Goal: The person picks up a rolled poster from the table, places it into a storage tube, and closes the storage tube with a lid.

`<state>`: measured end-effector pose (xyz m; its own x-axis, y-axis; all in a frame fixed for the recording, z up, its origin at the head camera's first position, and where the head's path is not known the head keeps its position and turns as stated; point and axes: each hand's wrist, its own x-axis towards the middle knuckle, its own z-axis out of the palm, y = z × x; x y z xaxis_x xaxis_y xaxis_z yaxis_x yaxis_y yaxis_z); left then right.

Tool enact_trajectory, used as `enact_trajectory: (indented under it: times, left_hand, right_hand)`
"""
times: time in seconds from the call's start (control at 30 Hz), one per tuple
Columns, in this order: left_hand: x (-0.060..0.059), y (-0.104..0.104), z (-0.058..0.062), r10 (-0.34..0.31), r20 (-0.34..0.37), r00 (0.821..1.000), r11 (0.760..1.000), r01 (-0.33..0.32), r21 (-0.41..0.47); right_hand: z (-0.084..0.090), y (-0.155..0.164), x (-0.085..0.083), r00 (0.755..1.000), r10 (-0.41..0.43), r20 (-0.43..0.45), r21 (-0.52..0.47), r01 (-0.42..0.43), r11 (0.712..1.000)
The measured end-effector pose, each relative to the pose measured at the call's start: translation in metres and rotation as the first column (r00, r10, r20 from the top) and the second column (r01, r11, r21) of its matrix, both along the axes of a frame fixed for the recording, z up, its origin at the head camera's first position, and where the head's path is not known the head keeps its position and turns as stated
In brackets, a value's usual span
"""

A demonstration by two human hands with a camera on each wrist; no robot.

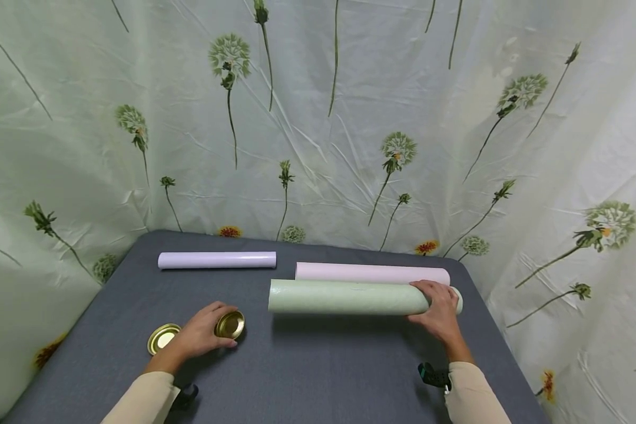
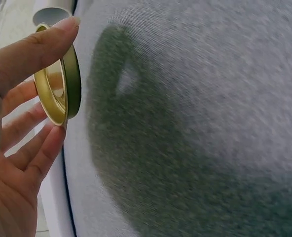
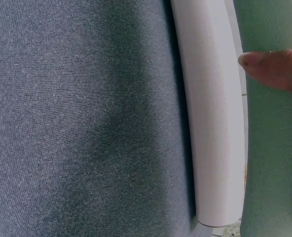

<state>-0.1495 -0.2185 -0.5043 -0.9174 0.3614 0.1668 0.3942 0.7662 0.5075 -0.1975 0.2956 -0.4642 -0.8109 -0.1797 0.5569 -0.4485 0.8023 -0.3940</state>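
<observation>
My left hand (image 1: pixel 202 331) pinches a round gold jar lid (image 1: pixel 230 325) by its edge, thumb on one side and fingers on the other. The left wrist view has this lid (image 2: pixel 73 86) tilted on edge, its shadow on the cloth. A second gold jar lid (image 1: pixel 162 337) lies flat by my left wrist, partly covered by it. My right hand (image 1: pixel 437 310) grips a pale green roll (image 1: pixel 344 297) near its right end, thumb along the near side. The roll is held level over the table and casts a shadow below. Just behind it is a pale pink roll (image 1: pixel 371 271), partly hidden.
A lavender roll (image 1: pixel 217 260) lies at the back left of the grey cloth-covered table (image 1: pixel 318 371). Behind the table hangs a pale curtain (image 1: pixel 318 135) printed with dandelions, reaching along both sides.
</observation>
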Motion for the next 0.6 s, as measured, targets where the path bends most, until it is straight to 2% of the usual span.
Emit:
enact_trajectory:
  times: [0.13, 0.3, 0.43, 0.6]
  left_hand:
    - [-0.002, 0.003, 0.003, -0.012, -0.025, 1.000, 0.999, 0.013, 0.041]
    - [-0.003, 0.009, 0.009, 0.001, 0.039, 0.999, 0.992, -0.006, 0.129]
    - [-0.003, 0.012, 0.011, 0.022, 0.098, 0.995, 0.972, -0.044, 0.232]
    - [-0.004, 0.016, 0.011, 0.023, 0.118, 0.993, 0.943, -0.061, 0.328]
  right_hand:
    - [0.000, 0.001, 0.000, 1.000, 0.001, -0.003, 0.006, -0.001, 1.000]
    - [0.001, 0.001, -0.001, 1.000, 0.011, -0.017, 0.008, -0.011, 1.000]
    - [0.001, 0.002, 0.001, 1.000, 0.013, -0.009, 0.015, -0.013, 1.000]
    - [0.000, 0.001, 0.002, 1.000, 0.008, -0.014, 0.016, -0.007, 1.000]
